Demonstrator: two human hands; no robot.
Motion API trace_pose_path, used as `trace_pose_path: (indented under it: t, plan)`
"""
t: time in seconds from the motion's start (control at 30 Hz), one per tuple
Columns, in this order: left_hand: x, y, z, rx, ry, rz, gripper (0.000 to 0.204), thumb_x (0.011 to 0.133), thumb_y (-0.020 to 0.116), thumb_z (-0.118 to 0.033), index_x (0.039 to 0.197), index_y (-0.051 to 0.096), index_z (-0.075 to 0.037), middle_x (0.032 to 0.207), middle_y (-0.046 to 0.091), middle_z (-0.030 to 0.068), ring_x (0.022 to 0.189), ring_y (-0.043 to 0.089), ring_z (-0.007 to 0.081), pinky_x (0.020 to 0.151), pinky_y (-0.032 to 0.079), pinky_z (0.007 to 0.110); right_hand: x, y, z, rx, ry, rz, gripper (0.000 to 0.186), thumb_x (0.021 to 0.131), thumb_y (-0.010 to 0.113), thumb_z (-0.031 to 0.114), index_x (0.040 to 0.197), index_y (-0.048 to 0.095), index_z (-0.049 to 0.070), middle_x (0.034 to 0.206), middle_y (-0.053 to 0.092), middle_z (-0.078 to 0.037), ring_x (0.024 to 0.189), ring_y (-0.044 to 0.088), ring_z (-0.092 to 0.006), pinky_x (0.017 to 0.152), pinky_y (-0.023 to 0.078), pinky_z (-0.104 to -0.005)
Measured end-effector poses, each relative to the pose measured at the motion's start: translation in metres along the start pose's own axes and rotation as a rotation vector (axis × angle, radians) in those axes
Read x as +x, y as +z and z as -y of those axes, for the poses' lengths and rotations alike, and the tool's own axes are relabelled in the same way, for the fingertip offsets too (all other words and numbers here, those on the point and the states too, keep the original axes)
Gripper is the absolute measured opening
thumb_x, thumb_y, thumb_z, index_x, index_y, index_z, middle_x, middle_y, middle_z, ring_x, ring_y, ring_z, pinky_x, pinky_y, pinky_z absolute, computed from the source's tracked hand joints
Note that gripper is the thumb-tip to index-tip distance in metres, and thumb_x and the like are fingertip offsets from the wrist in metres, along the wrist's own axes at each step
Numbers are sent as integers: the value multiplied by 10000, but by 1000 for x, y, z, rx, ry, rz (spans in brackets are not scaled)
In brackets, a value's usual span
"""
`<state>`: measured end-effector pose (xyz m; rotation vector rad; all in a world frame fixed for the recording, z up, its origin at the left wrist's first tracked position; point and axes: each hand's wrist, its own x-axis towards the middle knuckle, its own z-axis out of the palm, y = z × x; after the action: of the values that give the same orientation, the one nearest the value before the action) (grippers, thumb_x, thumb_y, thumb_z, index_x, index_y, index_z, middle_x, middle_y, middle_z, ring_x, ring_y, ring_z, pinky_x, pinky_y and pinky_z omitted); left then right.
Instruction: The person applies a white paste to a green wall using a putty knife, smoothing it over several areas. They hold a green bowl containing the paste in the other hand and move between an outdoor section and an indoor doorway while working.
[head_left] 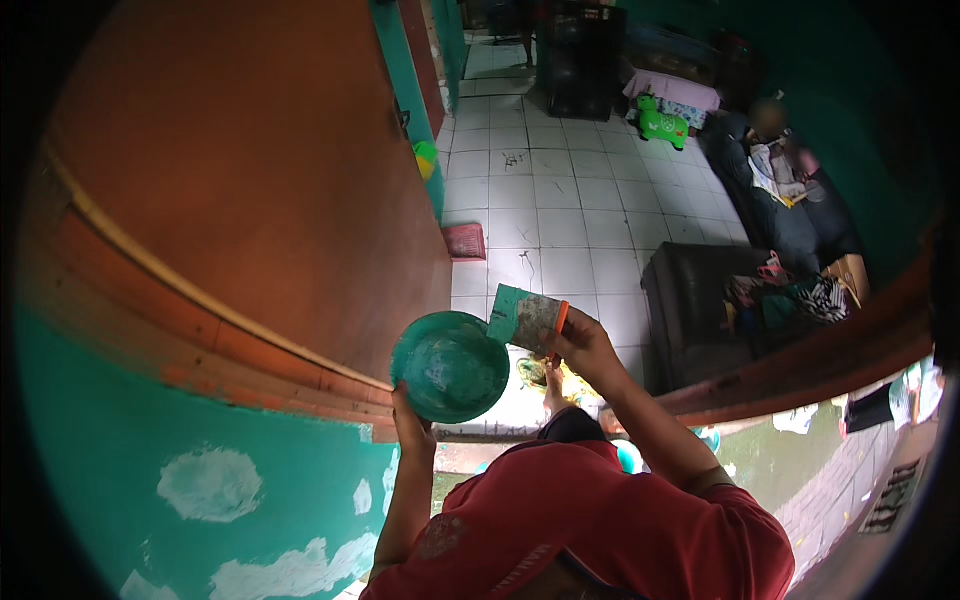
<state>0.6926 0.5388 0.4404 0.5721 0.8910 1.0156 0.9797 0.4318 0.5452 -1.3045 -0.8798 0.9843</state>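
Observation:
My left hand (pixel 411 418) grips the lower left rim of a round green bowl (pixel 450 366), which is tilted so its smeared inside shows. Pale residue coats the bowl's bottom. In my right hand (pixel 583 343) is a scraper (pixel 526 320) with an orange grip edge. Its flat blade is grey near the fingers and green toward the far end. The blade's lower left corner is at the bowl's upper right rim; whether it touches the rim I cannot tell.
A brown door (pixel 270 150) stands at the left, above a green wall (pixel 90 440) with white patches. White floor tiles (pixel 560 190) stretch ahead, with a red dustpan-like piece (pixel 464 242) by the door. A dark sofa (pixel 690 300), a seated person (pixel 785 190) and a green toy animal (pixel 661 124) are right.

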Motion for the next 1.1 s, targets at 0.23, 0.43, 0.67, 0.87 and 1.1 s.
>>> trace_pose_path:
  t: [0.23,0.43,0.67,0.87,1.1]
  plan:
    - [150,119,46,-60,74,-57,639,985,534,-453,1430,456,-2,1427,528,161,1328,504,278,1118,402,415,194,-118,-21,68,-9,38,297,990,643,144,1267,609,41,977,697,-45,782,689,-112,596,508,-241]
    - [273,227,57,-13,158,-31,578,1001,543,-404,1416,481,-7,1410,547,127,1300,519,235,1114,404,387,330,-213,-5,-86,-61,-31,231,999,653,183,1179,654,37,896,692,-8,721,620,-68,597,488,-237]
    - [366,317,27,129,204,-69,590,993,559,-407,1312,547,89,1295,607,146,1209,554,206,1044,414,341,437,-210,30,-704,-508,114,139,926,700,107,1053,691,50,845,685,-46,694,629,-190,630,512,-322]
    - [471,348,38,97,195,-69,583,981,575,-407,1272,581,98,1226,624,134,1152,563,202,1025,403,323,564,-200,19,-1120,-731,450,96,884,694,55,976,704,79,921,687,-73,877,658,-273,754,528,-391]
    - [620,400,44,194,304,-196,520,951,626,-385,1244,613,44,1159,625,82,1110,552,167,993,403,309,720,-216,39,-1275,-715,740,194,854,654,79,1021,731,141,963,695,-45,975,660,-259,845,507,-407]
